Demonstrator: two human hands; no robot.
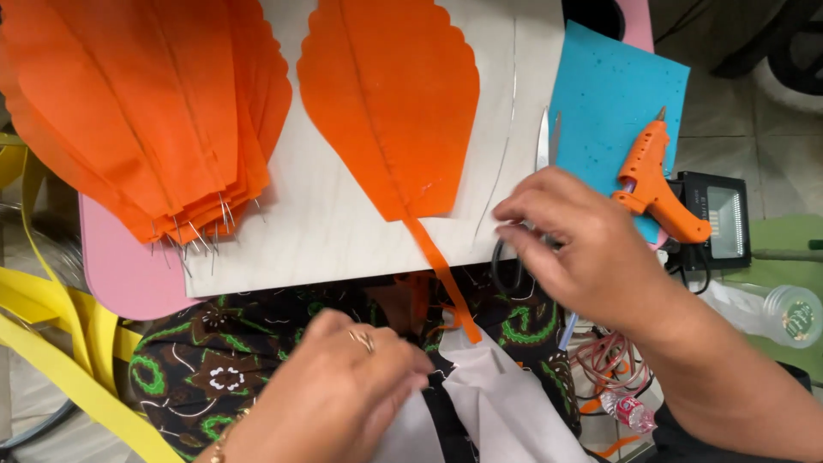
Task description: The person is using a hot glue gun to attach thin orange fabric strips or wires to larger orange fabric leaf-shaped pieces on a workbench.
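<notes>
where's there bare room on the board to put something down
Free: the pale board between the stacked orange leaves and the single orange leaf, and the blue sheet above the glue gun. Crowded: the right edge, with the right hand over the scissors.

You've got bright, even light w/ no hard shadows; only a soft, thin shade sits under your right hand (573, 249) on the pale board (326, 231). Your left hand (339, 386) is nearest the lens and slightly soft, esp. at the fingertips. The orange leaf shape (386, 103) above your left hand is sharp, colour strong, no blow-out. A small glare spot shows on the scissor blades (543, 137) just above your right hand. Right of that hand, the clear tape roll (793, 313) catches a dull sheen. Corners look a bit stretched and darker.
</notes>
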